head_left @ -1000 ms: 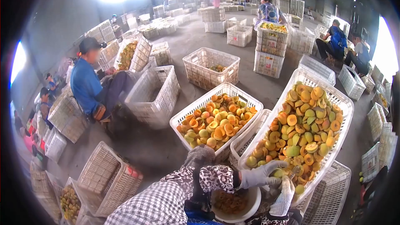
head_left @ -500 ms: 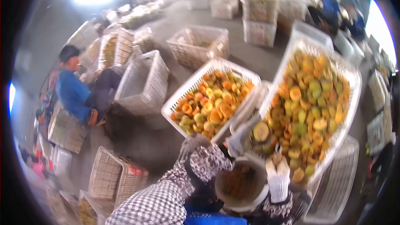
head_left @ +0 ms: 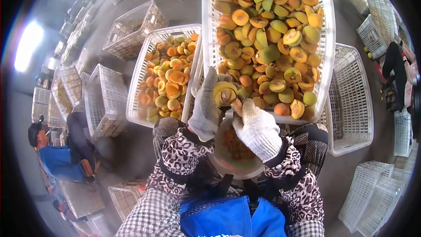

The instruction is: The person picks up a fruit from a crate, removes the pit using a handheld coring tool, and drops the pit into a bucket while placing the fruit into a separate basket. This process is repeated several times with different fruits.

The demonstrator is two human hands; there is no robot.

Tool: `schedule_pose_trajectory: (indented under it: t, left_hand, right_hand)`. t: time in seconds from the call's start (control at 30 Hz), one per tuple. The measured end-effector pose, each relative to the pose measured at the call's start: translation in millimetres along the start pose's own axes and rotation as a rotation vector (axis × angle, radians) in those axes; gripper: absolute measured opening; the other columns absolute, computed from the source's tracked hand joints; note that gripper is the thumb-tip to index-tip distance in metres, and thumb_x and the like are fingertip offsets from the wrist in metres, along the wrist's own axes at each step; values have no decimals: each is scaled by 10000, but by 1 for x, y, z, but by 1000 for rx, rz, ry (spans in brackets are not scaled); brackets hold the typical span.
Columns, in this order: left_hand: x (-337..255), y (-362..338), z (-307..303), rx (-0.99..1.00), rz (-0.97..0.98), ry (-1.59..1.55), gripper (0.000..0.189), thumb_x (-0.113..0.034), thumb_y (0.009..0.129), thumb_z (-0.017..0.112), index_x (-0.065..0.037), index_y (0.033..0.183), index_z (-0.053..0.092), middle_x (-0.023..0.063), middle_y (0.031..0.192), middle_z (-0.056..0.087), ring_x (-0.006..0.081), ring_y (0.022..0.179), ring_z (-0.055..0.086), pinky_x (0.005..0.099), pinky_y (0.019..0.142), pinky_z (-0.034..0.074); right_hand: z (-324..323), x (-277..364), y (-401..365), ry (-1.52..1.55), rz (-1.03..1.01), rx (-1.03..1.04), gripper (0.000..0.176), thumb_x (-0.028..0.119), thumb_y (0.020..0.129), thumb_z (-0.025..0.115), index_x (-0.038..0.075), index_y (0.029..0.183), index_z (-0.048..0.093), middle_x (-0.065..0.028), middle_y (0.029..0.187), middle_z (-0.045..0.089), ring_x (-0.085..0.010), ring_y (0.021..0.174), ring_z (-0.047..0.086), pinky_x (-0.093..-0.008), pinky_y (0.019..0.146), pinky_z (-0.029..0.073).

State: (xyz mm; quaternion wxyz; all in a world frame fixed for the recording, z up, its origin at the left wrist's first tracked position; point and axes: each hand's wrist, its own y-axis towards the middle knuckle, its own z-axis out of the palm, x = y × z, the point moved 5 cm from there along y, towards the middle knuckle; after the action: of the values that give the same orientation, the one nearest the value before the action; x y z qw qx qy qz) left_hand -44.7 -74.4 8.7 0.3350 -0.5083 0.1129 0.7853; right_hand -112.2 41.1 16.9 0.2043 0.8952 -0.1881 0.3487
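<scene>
My left hand (head_left: 206, 109), in a grey glove, holds a yellow fruit half (head_left: 225, 93) with its cut face up. In my right hand (head_left: 258, 128), in a white glove, is a small tool with a wooden handle (head_left: 237, 106), its tip at the fruit's centre. Beneath both hands stands a white bucket (head_left: 238, 173) with orange-brown bits inside. Just beyond them is a large white crate (head_left: 329, 39) full of cut fruit (head_left: 269, 55). A smaller white crate (head_left: 131, 101) of orange halves (head_left: 175, 77) stands to the left.
An empty white crate (head_left: 353, 101) stands right of the large one. More crates (head_left: 105, 101) stand at the left and at the lower right (head_left: 366, 195). A person in blue (head_left: 61, 162) sits at the far left. Another person's dark-clothed legs (head_left: 393, 74) show at the right.
The view has turned right and down, so the crates appear further left. My hands have come together over the bucket, with the fruit half and tool now between them.
</scene>
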Motion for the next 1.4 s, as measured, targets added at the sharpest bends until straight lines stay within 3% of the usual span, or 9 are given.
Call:
schedule_pose_trajectory:
  t: [0.13,0.33,0.4,0.67,0.83,1.07,1.2,1.3,1.4]
  left_hand:
    - [11,6,3,31,-204,-183,426,-409,960,510,13,996,554,129,902,637,253,831,664,363,734,574]
    - [10,7,6,126,-162,-328,407,-392,959,514,-5,1084,545,137,949,633,261,854,655,359,744,567]
    - [12,9,1,3,-165,-435,396,-379,959,518,-21,1127,539,142,972,629,259,891,645,347,748,561]
    - [9,6,4,24,-39,-103,319,-303,954,542,-30,1119,546,136,982,633,244,937,634,338,791,543]
    - [5,2,15,151,214,-204,353,-255,946,561,-28,1211,509,145,1116,596,215,1013,599,342,877,507]
    - [1,-4,25,432,-157,-72,593,-348,911,587,-37,1380,400,132,1450,364,294,1232,484,430,1025,427]
    - [4,-10,23,149,-240,-251,467,-372,922,561,-12,1212,493,166,1127,588,295,998,618,418,896,526]
    - [9,-10,17,59,-120,-145,402,-387,931,555,-11,1076,560,134,924,628,267,841,644,386,796,551]
    - [20,-5,9,53,-58,-25,391,-390,921,571,-7,992,600,126,894,633,252,835,642,365,773,539]
  right_hand:
    - [38,-24,-7,-499,228,149,303,234,812,625,19,961,473,-185,680,602,-358,579,616,-421,495,502]
    - [-2,8,-7,6,-229,-90,222,202,842,611,7,905,523,-123,634,573,-283,518,601,-366,460,483]
    - [18,-1,-18,1134,830,424,210,201,866,617,6,907,550,-70,626,560,-197,473,561,-302,424,447]
    - [10,15,-23,1474,949,403,157,180,897,587,28,912,553,-6,598,488,-129,419,467,-251,383,388]
    - [12,18,-29,2118,1050,742,127,155,885,589,49,941,547,-6,640,523,-114,455,484,-243,384,395]
    - [-11,-21,-19,878,649,378,226,221,877,575,4,924,527,-82,646,573,-190,477,553,-321,435,441]
    - [-12,-9,-17,206,371,220,293,247,863,574,-18,987,552,-250,764,615,-360,733,646,-424,645,507]
    - [7,-13,-26,147,265,284,297,243,858,575,-10,1014,571,-266,805,619,-411,745,625,-442,653,507]
    - [-4,-6,-18,524,482,335,303,236,865,565,-14,1036,574,-247,775,620,-423,701,619,-451,645,500]
